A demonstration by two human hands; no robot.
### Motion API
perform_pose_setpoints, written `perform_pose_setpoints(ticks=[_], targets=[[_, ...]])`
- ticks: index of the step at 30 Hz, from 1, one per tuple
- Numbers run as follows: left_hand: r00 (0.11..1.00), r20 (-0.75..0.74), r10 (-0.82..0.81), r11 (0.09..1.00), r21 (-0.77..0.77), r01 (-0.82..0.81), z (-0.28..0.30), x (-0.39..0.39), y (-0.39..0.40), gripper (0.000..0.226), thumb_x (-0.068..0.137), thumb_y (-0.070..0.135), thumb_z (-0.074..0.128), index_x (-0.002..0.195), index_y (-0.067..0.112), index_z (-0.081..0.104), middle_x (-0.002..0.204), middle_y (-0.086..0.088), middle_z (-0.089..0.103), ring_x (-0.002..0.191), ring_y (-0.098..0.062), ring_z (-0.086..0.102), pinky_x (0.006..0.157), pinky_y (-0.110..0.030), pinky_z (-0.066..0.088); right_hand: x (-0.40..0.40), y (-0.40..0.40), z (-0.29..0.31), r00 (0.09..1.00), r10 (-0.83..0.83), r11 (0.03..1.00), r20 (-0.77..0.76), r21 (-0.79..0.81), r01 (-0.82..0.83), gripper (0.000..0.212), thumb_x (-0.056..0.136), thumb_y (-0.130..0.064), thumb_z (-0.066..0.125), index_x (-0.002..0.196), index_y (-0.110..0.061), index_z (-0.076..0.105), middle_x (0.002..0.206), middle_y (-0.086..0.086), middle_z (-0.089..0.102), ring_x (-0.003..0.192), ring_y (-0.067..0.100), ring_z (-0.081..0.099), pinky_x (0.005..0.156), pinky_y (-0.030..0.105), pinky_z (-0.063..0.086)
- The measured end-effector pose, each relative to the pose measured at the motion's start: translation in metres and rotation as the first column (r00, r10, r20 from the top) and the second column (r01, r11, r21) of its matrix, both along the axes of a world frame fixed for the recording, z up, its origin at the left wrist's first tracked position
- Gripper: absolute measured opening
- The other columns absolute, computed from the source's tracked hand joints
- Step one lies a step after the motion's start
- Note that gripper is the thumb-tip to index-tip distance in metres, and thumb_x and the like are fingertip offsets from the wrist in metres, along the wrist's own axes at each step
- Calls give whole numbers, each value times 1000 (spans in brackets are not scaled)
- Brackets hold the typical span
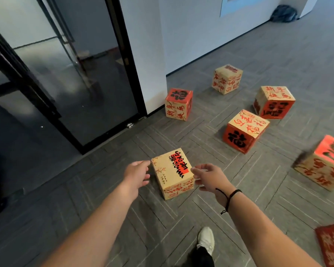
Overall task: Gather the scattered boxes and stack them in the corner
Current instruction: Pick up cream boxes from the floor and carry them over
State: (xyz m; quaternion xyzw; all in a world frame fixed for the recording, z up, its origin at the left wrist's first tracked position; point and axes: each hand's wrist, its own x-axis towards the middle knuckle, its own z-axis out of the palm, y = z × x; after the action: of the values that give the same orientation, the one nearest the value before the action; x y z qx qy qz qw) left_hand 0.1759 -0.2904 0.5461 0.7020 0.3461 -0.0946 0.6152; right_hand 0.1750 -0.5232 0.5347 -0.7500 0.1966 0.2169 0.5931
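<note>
Item one: nearest box (173, 173), on the floor (239, 189) just before you. Your left hand (137, 175) and right hand (210, 177) flank it, fingers spread and loosely curved, holding nothing (contact with its sides cannot be told). Further boxes, all single and well apart: one by the wall corner (178, 104), three beyond (245, 131) (274, 102) (227, 79), one at right (324, 162). Nothing stacked; by my judgement, the gathering has barely begun.

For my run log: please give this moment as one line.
phase: reaching | target: nearest box on floor | left hand: open, beside box | right hand: open, beside box | stacked: none visible
</note>
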Motion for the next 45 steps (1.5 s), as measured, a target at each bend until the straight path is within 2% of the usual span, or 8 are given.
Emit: perform_pose_setpoints(ticks=[11,17,21,25,31,38,41,45], targets=[[985,-119,127,992,33,-124,-41,174,-18,15,103,26,62,114,16,64,101,-4,62,89,-21,61,78,-36,55,207,-35,-47,984,125,986,-128,-96,-138,19,97,-27,67,106,-12,62,78,3,63,70,20,55,65,34,45],[974,-204,97,995,50,-88,-90,252,-3,14,103,26,61,111,15,62,103,-5,62,90,-22,62,76,-36,56,267,-35,-93,964,119,972,-237,-171,-161,45,97,-32,68,135,-9,58,121,12,68,91,22,63,73,33,53],[960,-281,-14,1000,18,20,-128,305,10,7,105,26,58,103,20,59,104,-2,64,102,-23,64,89,-41,56,295,-30,-120,949,61,964,-309,-227,-136,49,98,-31,67,138,-6,56,126,13,65,95,24,64,69,32,56],[953,-295,-65,996,37,80,-170,369,25,19,104,28,60,119,16,59,100,-1,63,97,-20,63,83,-37,54,339,-17,-159,936,37,954,-350,-266,-138,50,97,-32,67,139,-6,56,125,14,66,101,27,67,72,36,59],[932,-357,-59,987,121,109,-266,436,46,21,103,33,60,118,19,56,115,-4,61,108,-22,61,80,-35,52,421,10,-257,898,199,885,-392,-322,-337,49,101,-33,61,133,3,58,116,20,70,93,29,68,92,51,60],[899,-436,-35,975,183,127,-410,458,59,19,103,36,60,116,23,55,105,2,59,109,-22,57,97,-42,52,452,11,-421,838,194,843,-510,-350,-408,42,100,-31,62,118,6,67,96,19,69,96,38,70,90,52,60],[874,-484,-34,970,194,145,-467,447,65,18,104,37,58,115,23,56,91,8,54,99,-20,54,93,-40,48,435,2,-481,768,132,867,-626,-302,-396,39,101,-32,61,116,4,68,99,16,65,97,36,66,84,46,59],[857,-515,-1,975,191,117,-533,445,77,20,104,41,57,113,23,55,89,10,52,106,-22,50,90,-39,43,416,-4,-544,708,38,918,-705,-256,-304,35,97,-35,63,112,-5,67,103,13,66,95,30,61,73,38,51]])
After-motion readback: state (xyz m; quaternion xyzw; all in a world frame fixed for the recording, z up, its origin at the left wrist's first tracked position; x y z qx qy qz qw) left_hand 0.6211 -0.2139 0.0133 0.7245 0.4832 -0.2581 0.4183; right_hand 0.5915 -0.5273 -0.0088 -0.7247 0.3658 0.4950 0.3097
